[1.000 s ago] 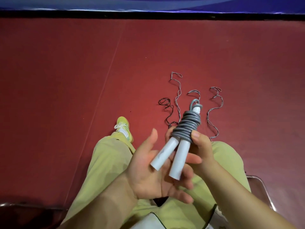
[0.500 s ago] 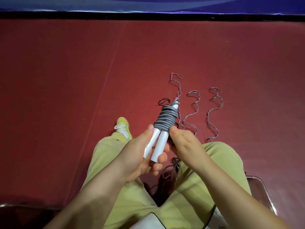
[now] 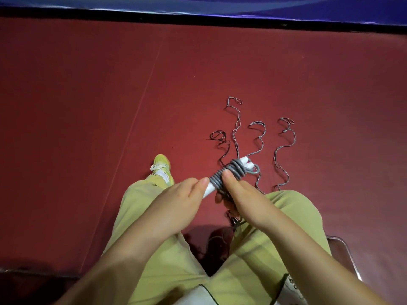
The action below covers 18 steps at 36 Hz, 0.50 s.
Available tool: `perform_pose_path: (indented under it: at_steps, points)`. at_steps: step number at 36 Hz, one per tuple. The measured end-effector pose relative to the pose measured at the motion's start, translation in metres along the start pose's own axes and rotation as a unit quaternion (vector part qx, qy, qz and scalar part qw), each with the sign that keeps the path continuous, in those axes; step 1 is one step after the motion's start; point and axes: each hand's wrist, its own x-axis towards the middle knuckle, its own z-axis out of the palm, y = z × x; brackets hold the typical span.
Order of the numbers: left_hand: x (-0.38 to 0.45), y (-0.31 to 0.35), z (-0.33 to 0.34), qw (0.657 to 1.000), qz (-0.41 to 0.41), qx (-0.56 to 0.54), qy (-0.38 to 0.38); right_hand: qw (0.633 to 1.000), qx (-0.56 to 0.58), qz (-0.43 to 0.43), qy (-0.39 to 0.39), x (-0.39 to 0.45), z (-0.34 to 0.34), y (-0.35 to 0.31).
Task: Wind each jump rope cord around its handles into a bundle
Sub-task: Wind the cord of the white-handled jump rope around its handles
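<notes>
You've got the bundle (image 3: 229, 172) pinned between both hands, out over your knees. Your left hand (image 3: 176, 201) curls round the bare near ends of the two white handles (image 3: 208, 190), thumb on top, which keeps them side by side so the coils can't slip down off them. Your right hand (image 3: 240, 194) pinches the grey cord (image 3: 220, 176) itself, thumb pressed onto the wraps and fingers tucked underneath, clamping the turns so they don't spring loose. Beyond your right thumb the handle tips (image 3: 245, 162) poke out, rounded and smooth, with a short loop of cord (image 3: 255, 169) curling off the end. That loop looks like the tail waiting to be tucked, so I'd call this one nearly done.

The cord reads as rubbery and thick, stacked in tight ridged rings; the handles look like hard, slick plastic. Past your hands, several thinner, kinked cords (image 3: 284, 148) lie snaking across the red floor (image 3: 88, 106), matte and flat, still unwound.
</notes>
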Motion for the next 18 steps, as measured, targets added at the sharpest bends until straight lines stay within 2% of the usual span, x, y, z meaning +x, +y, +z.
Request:
perform_pose_path:
  at_steps: [4, 9, 12, 15, 18]
  points:
    - [-0.003, -0.004, 0.002, 0.999, 0.025, 0.036, 0.014, 1.0, 0.026, -0.012, -0.001, 0.003, 0.007, 0.002]
    - [-0.005, -0.003, 0.0, 0.995, 0.058, 0.077, 0.037, 0.99, 0.141, 0.002, 0.0, 0.003, 0.017, 0.005]
    - [-0.01, 0.001, 0.0, 0.994, 0.072, 0.065, 0.04, 0.983, 0.18, -0.028, 0.005, 0.002, 0.015, 0.007]
    - [-0.011, 0.008, -0.005, 1.0, 0.018, -0.019, -0.015, 0.971, 0.231, -0.057, 0.009, -0.003, 0.014, 0.005]
    - [-0.01, 0.011, -0.01, 0.992, 0.021, -0.055, -0.108, 0.956, 0.282, -0.086, 0.01, -0.008, 0.016, 0.007]
